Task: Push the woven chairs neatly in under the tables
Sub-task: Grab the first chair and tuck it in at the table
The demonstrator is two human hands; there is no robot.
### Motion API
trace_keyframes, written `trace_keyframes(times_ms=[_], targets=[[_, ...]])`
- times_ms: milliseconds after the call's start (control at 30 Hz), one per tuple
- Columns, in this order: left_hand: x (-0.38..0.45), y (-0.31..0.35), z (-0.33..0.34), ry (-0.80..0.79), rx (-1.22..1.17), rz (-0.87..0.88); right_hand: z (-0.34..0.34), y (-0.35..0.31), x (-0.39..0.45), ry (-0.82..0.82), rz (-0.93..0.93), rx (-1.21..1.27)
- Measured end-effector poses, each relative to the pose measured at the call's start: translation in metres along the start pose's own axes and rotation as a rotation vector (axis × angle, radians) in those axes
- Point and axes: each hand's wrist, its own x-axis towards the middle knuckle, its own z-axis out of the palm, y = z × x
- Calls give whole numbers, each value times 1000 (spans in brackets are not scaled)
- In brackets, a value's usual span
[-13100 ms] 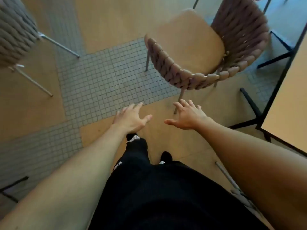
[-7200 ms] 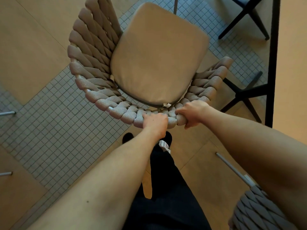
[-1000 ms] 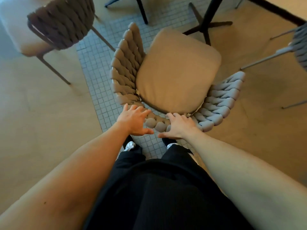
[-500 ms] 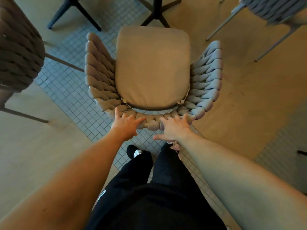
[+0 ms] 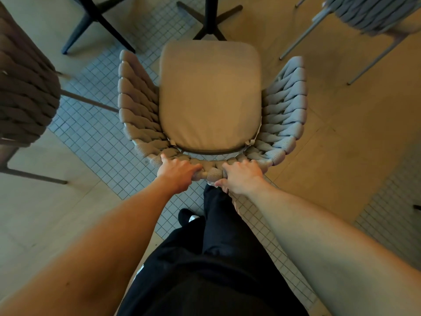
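Both the left hand point(image 5: 178, 172) and the right hand point(image 5: 242, 177) are gripping the top of the woven chair's point(image 5: 210, 106) curved back, fingers curled over its rim, while the chair is standing facing a black table base point(image 5: 210, 21) just ahead.

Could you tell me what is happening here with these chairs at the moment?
A person stands behind a woven rope chair with a tan seat cushion, left hand and right hand gripping the top of its curved back. The chair faces a black cross-shaped table base. No tabletop is in view. A dark woven chair stands to the left, a grey one at upper right.
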Motion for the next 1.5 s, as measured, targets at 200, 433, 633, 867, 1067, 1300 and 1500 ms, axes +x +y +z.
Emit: trace_keyframes(times_ms=[200, 433, 633, 867, 1067, 1300, 1500], targets=[[26, -21, -30, 3, 2, 4, -28, 7, 28, -10, 25, 33], [53, -38, -58, 13, -2, 0, -56, 20, 54, -17, 35, 61], [72, -51, -78, 32, -10, -11, -79, 29, 73, 1, 41, 91], [91, -65, -91, 71, -16, -19, -101, 36, 89, 9, 35, 103], [102, -74, -99, 102, -41, -30, -114, 39, 100, 13, 28, 97], [110, -74, -103, 115, -63, -35, -116, 46, 110, 5, 31, 87], [109, -71, -100, 134, -85, -30, -115, 47, 108, 16, 32, 108]])
